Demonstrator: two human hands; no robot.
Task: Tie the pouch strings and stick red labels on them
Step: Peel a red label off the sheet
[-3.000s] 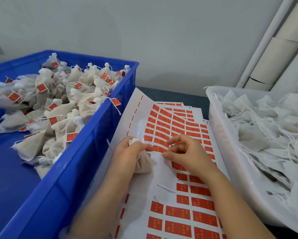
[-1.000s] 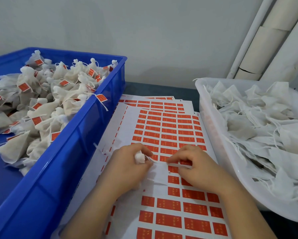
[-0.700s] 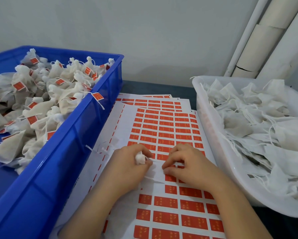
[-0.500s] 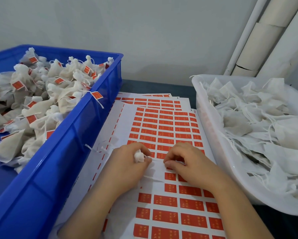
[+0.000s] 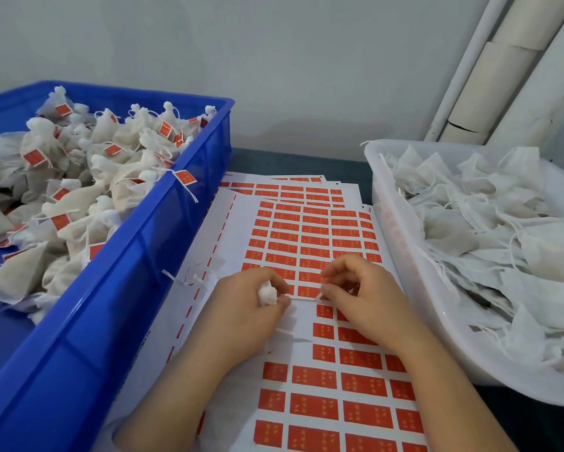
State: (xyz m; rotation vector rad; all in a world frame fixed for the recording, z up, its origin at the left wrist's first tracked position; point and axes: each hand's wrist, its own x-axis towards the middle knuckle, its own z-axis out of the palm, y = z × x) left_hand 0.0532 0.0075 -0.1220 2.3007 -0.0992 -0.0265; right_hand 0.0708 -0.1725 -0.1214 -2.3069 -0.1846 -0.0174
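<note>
My left hand [image 5: 241, 314] grips a small white pouch [image 5: 268, 294]; only its gathered top shows between thumb and fingers. A white string [image 5: 303, 298] runs taut from the pouch to my right hand [image 5: 362, 298], which pinches its far end between thumb and forefinger. Both hands rest over a sheet of red labels [image 5: 310, 243] lying on the table. Whether a label is on the string I cannot tell.
A blue crate [image 5: 137, 262] on the left holds several tied pouches with red labels [image 5: 111, 177]. A white tub [image 5: 401, 243] on the right holds several loose pouches [image 5: 489, 230]. More label sheets lie beneath the top one. Pipes stand at the back right.
My right hand has shifted slightly right and lifted its fingers, drawing the string taut from the pouch. The left hand keeps its hold on the pouch in the same spot.
</note>
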